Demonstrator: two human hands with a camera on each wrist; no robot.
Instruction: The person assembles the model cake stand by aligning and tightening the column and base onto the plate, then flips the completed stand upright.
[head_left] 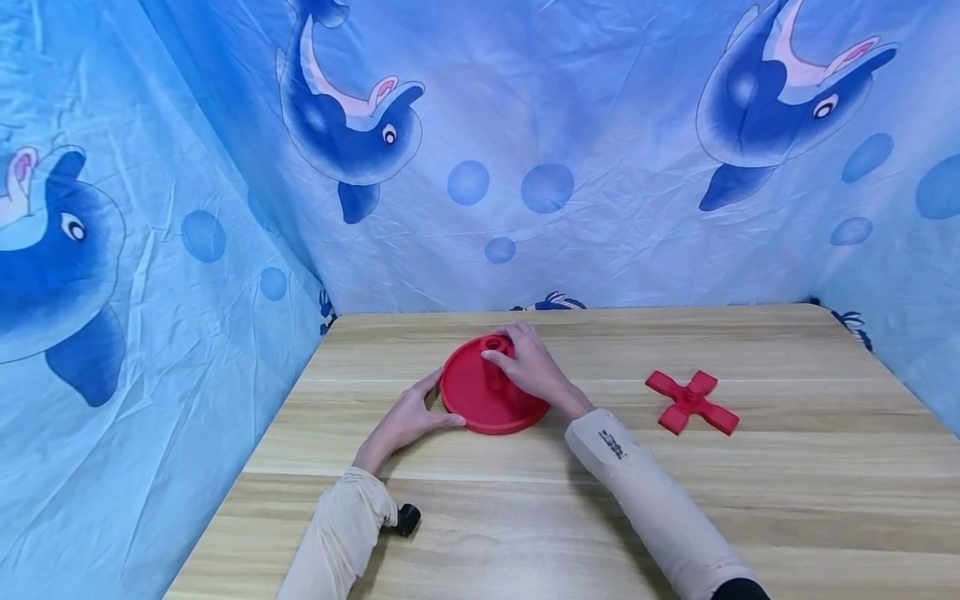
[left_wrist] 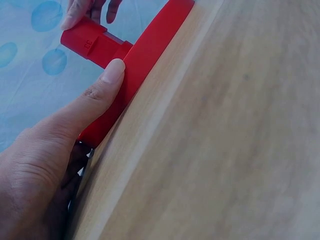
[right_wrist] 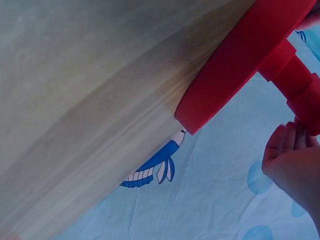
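A round red tray with a raised rim (head_left: pixel 467 385) lies flat on the wooden table. From its middle rises a stepped red post (head_left: pixel 493 343), with a ring-shaped top; in the left wrist view the post (left_wrist: pixel 89 42) bears a small number. My left hand (head_left: pixel 406 418) holds the tray's left side, thumb against the front of the rim and fingers farther round. The right hand (head_left: pixel 529 365) grips the upper part of the post, thumb on the near side. In the right wrist view the post's thick base (right_wrist: pixel 276 60) meets the tray.
To the right on the table (head_left: pixel 810 467) lies a red cross-shaped piece (head_left: pixel 691 399) with four flat arms and a round hub. Blue cloth (head_left: pixel 510 275) printed with dolphins hangs behind the table and along its sides. A small black device (head_left: pixel 407 519) sits at the left wrist.
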